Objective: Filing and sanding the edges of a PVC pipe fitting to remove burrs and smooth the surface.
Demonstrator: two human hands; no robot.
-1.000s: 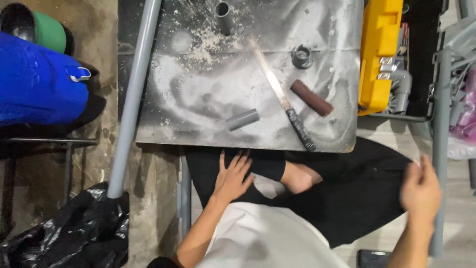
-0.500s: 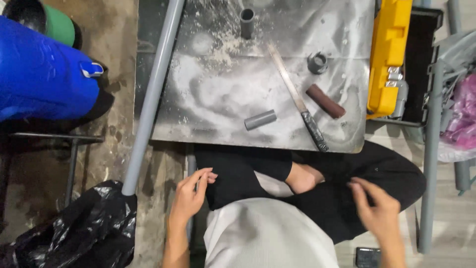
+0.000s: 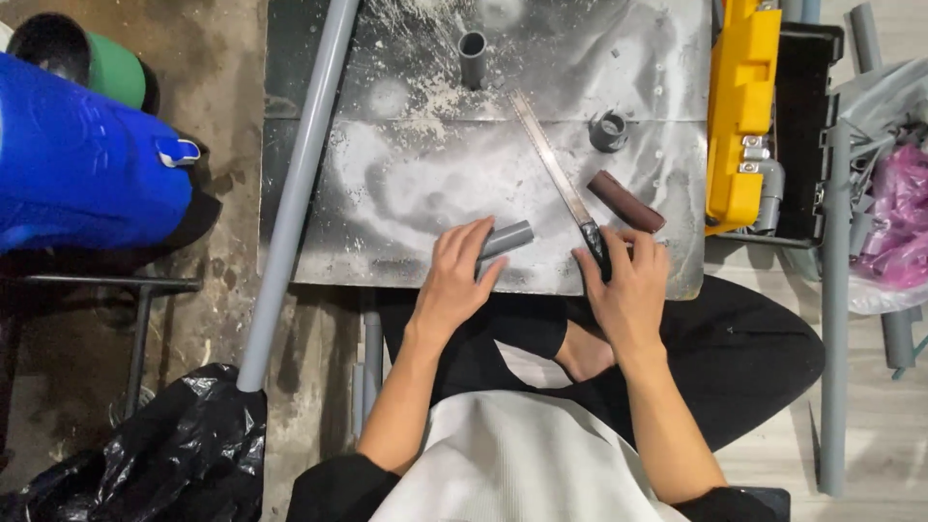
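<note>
A: Left hand [image 3: 454, 275] lies over the short grey pipe piece [image 3: 509, 237] at the dusty desk's [image 3: 406, 184] near edge, fingers resting, grip not clenched.

B: Right hand [image 3: 628, 285] wraps the saw blade's [image 3: 556, 164] taped black handle [image 3: 595, 246], beside the brown roll [image 3: 626, 201].

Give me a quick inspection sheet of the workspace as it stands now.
Surface: dusty metal board, white shavings near the top.
Job's things: short pipe piece; saw blade with taped handle.
Clutter: upright pipe stub, fitting, brown roll.
Hands: left hand on the pipe piece; right hand on the handle.
Cables: nothing seen.
Surroundings: long pipe, blue container, black bag, yellow toolbox.
</note>
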